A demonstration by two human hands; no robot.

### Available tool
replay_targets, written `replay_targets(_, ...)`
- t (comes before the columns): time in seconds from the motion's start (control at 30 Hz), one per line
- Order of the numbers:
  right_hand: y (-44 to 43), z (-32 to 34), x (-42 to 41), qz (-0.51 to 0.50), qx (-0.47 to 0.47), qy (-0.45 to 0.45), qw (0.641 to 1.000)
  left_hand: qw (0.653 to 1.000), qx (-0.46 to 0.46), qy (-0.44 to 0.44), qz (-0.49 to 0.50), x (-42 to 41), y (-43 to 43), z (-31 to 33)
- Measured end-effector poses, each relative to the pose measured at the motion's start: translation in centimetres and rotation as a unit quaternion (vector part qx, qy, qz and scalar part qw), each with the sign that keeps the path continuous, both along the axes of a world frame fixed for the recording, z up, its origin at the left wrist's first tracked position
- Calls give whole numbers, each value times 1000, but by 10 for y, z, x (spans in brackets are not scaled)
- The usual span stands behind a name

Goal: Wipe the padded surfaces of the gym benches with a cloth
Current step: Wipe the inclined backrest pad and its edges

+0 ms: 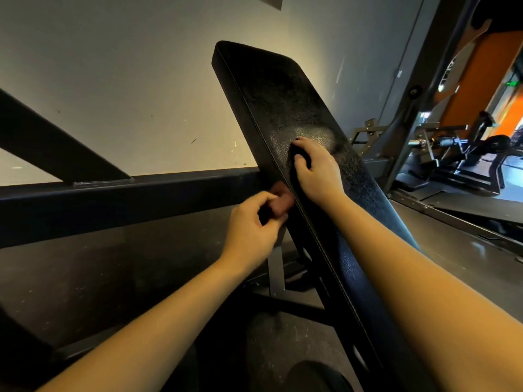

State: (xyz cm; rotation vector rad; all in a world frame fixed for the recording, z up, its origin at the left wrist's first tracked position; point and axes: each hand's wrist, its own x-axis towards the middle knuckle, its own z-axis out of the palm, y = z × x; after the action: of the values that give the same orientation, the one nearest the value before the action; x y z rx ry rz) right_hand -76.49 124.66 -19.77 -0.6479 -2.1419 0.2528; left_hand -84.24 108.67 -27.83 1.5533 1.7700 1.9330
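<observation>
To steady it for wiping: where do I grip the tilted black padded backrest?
Grip the black padded backrest by its long left edge, from the left: that side edge is exposed, while the right hand holds the dark cloth on its face.

A pale scuffed wall (127, 80) fills 9 to 12 o'clock, a dark steel beam (113, 199) crosses at 9 with a diagonal brace (56, 148) rising from it, speckled floor (99, 278) lies at 7, and at 3 a grey post (423, 80) fronts an orange panel (481, 80) and a black machine (469, 162).
</observation>
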Motion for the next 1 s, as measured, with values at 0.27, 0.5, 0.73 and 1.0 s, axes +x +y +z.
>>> replay_targets(0.27, -34, -31, 71, 18, -15, -35, 999, 969, -218, -11, -119, -6, -53, 9)
replay_targets(0.5, -52, -94, 122, 0, -18, -23, 1000, 988, -71, -135, 20, 5, -3, 2)
replay_targets(0.73, -56, -104, 117, -16, 1, 11, 1000, 985, 55, -139, 83, 55, 4, -38)
replay_targets(1.0, -57, -104, 116, -21, 1, 23, 1000, 993, 6, -102, 66, 54, 0, -49)
